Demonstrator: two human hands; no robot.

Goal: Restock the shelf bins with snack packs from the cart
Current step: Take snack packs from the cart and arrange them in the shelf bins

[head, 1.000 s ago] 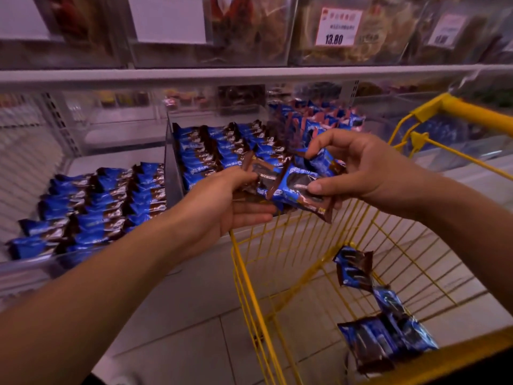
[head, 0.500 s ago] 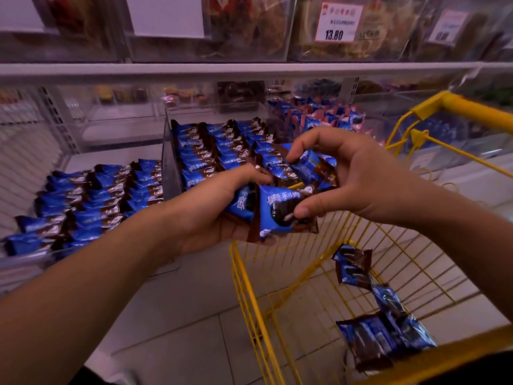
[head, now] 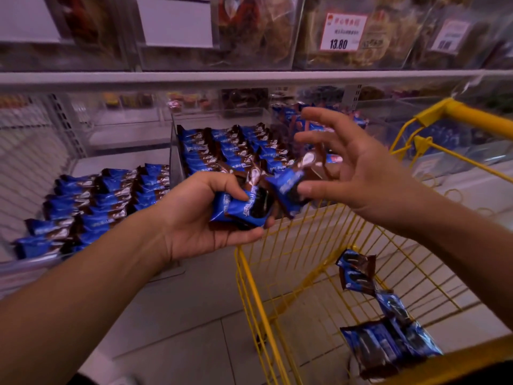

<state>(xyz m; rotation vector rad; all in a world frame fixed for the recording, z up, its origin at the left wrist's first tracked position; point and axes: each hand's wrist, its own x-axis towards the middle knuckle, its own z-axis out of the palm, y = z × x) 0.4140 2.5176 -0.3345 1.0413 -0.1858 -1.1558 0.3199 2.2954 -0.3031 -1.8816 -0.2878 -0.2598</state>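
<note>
Head view: left hand [head: 200,215] is closed round a small bunch of blue-and-brown snack packs [head: 244,207], thumb on top, fingers underneath, so the lower packs are mostly hidden by the palm; exact count can't be told. Right hand [head: 358,173] is open w/ fingers spread, just right of that bunch; one pack [head: 288,184] sits at its thumb tip, touching or nearly so, but whether it's pinched or loose is hard to tell since the hand is motion-blurred. Beyond both hands is a clear shelf bin [head: 174,145] filled w/ neat rows of the same packs [head: 230,151]; its front part is covered by the hands. Left of the left hand, another bin holds more rows [head: 91,201], its near edge cut by the forearm. Behind the right hand's fingers, a third pile of blue packs [head: 286,115] shows only in bits. Below the right hand is a yellow wire cart [head: 249,279], w/ a few packs [head: 388,348] lying low in it near the right forearm, the lowest partly cut off by the cart's near rim. Above the hands, the upper shelf has clear boxes w/ brownish goods, blurred, and a price tag [head: 342,31] reading 13.80; other labels unreadable.
</note>
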